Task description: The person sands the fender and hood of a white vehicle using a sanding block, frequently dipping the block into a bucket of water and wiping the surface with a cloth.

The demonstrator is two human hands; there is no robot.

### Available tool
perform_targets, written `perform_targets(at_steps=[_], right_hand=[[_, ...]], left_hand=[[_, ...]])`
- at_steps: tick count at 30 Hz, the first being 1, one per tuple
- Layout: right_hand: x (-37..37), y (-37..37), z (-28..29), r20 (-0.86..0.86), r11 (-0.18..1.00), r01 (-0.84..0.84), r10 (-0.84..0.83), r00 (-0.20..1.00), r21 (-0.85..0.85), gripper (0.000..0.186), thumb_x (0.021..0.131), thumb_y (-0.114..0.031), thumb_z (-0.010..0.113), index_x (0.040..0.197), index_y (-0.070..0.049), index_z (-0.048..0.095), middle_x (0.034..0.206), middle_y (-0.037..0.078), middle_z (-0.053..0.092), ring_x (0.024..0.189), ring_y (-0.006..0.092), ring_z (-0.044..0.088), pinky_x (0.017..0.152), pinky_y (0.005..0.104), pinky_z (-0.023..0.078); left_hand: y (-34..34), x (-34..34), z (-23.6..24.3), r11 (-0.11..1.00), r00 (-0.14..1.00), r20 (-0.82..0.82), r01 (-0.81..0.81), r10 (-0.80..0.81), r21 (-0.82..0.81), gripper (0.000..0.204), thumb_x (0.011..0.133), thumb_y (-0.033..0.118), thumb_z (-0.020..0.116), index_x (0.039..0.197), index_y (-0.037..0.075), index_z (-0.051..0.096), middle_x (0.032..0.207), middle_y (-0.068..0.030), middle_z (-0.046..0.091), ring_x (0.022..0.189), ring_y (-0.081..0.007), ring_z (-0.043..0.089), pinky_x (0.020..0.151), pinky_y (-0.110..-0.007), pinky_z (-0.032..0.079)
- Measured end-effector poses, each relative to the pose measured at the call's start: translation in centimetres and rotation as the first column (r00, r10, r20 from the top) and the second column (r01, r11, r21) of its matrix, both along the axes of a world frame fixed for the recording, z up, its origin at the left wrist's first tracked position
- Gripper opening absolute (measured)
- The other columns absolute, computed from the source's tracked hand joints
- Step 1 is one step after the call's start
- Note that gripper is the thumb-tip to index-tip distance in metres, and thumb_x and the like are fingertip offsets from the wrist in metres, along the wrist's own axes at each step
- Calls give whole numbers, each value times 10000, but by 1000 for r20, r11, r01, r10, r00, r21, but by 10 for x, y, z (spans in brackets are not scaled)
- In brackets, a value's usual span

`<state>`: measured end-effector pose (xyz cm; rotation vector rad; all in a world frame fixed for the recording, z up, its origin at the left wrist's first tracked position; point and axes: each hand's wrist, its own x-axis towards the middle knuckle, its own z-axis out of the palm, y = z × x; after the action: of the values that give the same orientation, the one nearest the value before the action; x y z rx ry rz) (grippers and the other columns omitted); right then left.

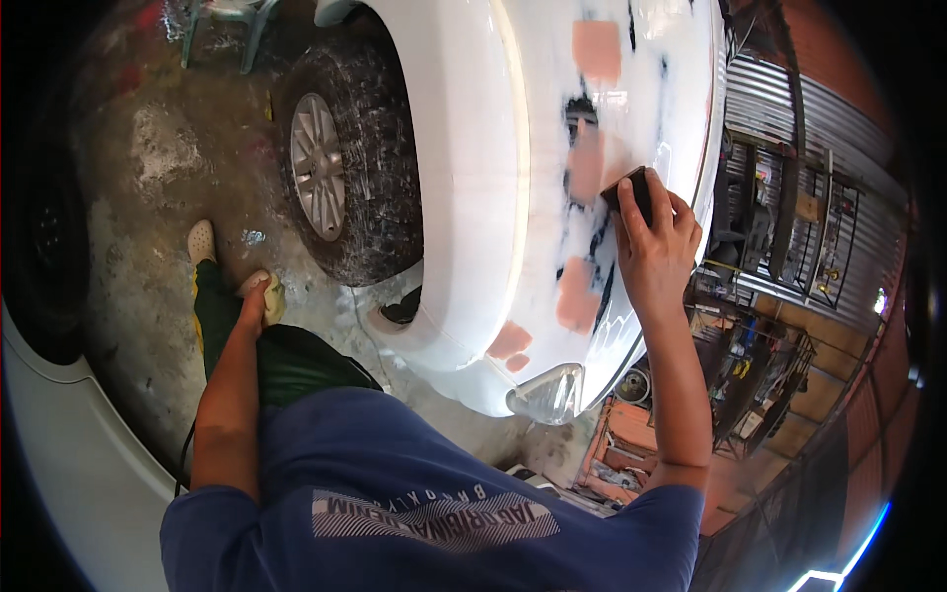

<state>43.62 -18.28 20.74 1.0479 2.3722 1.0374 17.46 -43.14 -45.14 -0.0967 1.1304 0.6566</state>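
Note:
A white car body panel (pixel 552 59) fills the middle, with salmon-coloured filler patches (pixel 597 51) and dark, worn-through spots. My right hand (pixel 659 242) grips a small black sanding block (pixel 629 195), pressed against the panel beside one of the middle patches. Its fingers lie over the block's back. Low at my left side, my left hand (pixel 254 288) hangs by my leg, closed around a crumpled, pale yellow-green cloth (pixel 275 300). That hand is small in the view, and its fingers show only in part.
A muddy tyre with a silver wheel (pixel 318 168) sits under the fender. Near my right arm is the car's lamp (pixel 550 395). Another light-coloured car (pixel 79 434) stands at left. Cluttered metal shelves (pixel 760 375) line the right, and a green plastic chair (pixel 232 15) is at the top left.

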Motion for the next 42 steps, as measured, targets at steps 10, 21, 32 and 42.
perform_targets(at_steps=[10,21,32,42], right_hand=[[6,-9,-28,-27,996,73,-71,997,60,488,907,-168,752,1389,-234,701,1531,85,585,1223,347,599,999,505,463],[2,-24,-37,-102,992,119,-115,988,39,521,892,-132,731,1401,-223,668,1454,142,583,1210,387,591,974,517,475],[-5,-34,-57,-255,963,253,-222,941,93,444,924,-134,700,1363,-204,701,1529,143,557,1199,384,590,1001,527,466],[-25,-23,-80,-519,847,468,-289,804,253,408,932,-229,773,1336,-191,735,1498,120,575,1238,392,548,1049,533,423]], left_hand=[[11,4,16,998,998,18,-63,63,27,401,1031,477,579,1138,112,705,977,-69,721,858,-225,702,818,-371,566],[33,-11,19,996,995,-70,75,-71,51,405,1000,470,615,1103,93,718,950,-94,713,799,-235,690,741,-407,554],[103,-68,40,999,998,60,-26,25,30,478,1016,526,566,1144,100,741,988,-93,744,854,-260,729,830,-446,605],[223,-165,98,981,986,-86,155,-146,116,464,1008,532,567,1161,126,729,1023,-71,734,905,-240,707,807,-453,573]])
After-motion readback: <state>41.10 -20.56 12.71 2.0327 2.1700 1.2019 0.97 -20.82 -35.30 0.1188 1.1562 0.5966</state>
